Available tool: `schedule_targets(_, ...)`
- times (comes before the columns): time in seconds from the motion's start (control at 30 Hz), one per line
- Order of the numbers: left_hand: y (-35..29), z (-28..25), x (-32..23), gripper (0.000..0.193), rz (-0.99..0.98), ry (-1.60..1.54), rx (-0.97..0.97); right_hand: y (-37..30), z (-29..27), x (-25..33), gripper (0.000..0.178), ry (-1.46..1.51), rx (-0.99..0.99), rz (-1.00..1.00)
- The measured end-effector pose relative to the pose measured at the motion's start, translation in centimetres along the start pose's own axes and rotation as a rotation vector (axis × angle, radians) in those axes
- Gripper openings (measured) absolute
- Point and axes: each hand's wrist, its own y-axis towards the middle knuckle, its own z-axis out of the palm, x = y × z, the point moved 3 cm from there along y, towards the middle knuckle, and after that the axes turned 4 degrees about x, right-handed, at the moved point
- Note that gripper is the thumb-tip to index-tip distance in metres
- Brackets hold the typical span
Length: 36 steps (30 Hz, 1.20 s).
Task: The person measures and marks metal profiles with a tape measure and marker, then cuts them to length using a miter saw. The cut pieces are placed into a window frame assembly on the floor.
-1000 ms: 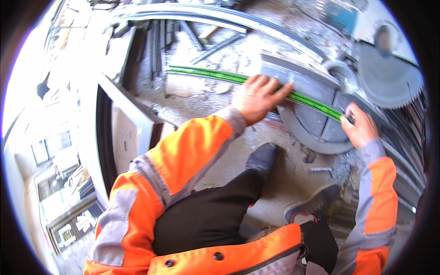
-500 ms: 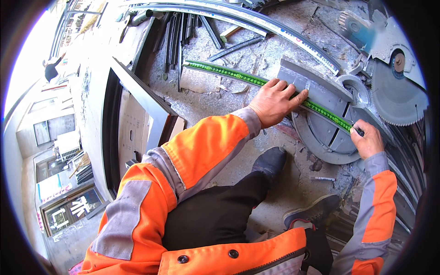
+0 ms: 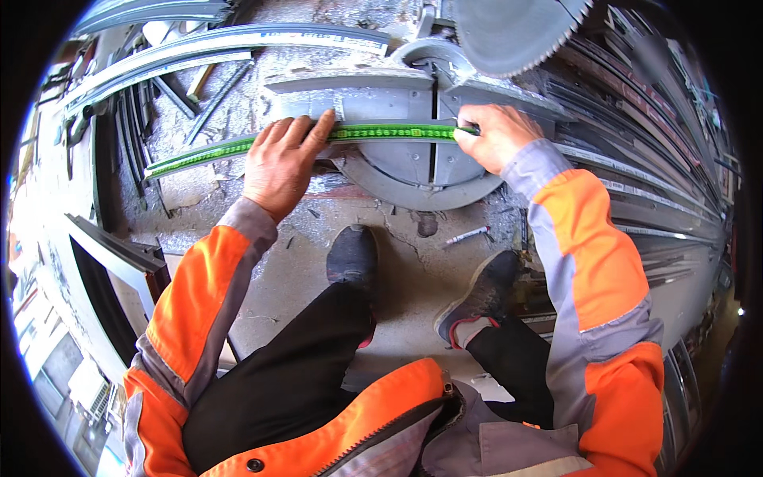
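The view is turning, but the hold seems to be staying: the right hand (image 3: 502, 137) is pinching the green tape (image 3: 393, 133), which is running under the left hand's (image 3: 280, 168) spread fingers and past them.

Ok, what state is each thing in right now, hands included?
Green measuring tape: extended, running out leftward past the left hand.
Left hand: closed over the tape partway along.
Right hand: pinching the tape's right end.
Saw blade: apparently not spinning, apart from the tape.
Saw base: partly covered by the tape.
White pen-like stick: lying on the floor.
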Motion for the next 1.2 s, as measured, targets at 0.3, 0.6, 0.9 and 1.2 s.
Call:
schedule_targets(0.3,0.0,0.3,0.0,0.056,0.014,-0.017,-0.01,-0.4,0.0,0.4,0.029,-0.018,0.005,0.047)
schedule_targets(0.6,-0.1,-0.1,-0.2,0.045,0.019,-0.049,-0.02,-0.7,-0.1,0.5,0.034,-0.031,0.052,0.07)
schedule_targets(0.9,-2.0,-0.4,-1.4,0.045,0.046,-0.082,-0.005,-2.6,1.7,0.4,0.031,-0.006,0.044,0.033)
schedule_targets(1.2,-1.8,-0.8,-1.6,0.046,0.036,-0.043,0.072,-2.6,1.2,0.7,0.028,-0.007,0.085,0.067)
